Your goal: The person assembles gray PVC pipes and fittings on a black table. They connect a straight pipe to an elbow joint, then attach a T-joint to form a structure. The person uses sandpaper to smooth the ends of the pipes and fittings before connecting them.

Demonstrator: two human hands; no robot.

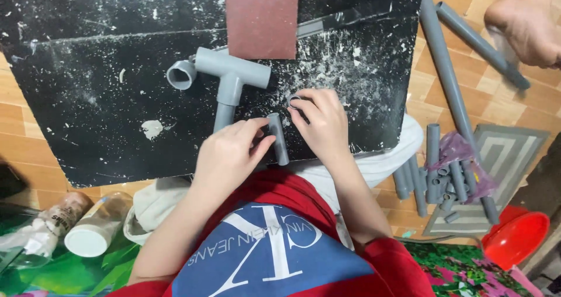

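Observation:
On a black speckled board (87, 98), my left hand (227, 155) pinches a short grey pipe piece (278, 139) that lies upright on the surface. My right hand (322, 124) holds a small grey ring-like fitting (294, 101) between its fingertips, just right of the pipe's top end. A grey tee-shaped pipe assembly (231, 75) with an elbow end (181, 75) lies just beyond my hands.
A reddish-brown sandpaper sheet (261, 16) lies at the board's far edge. Long grey pipes (447, 69) and several short cut pieces (438, 174) lie on the floor at right, near a red bowl (517, 238). Another person's foot (526, 22) is top right. Jars (93, 227) sit bottom left.

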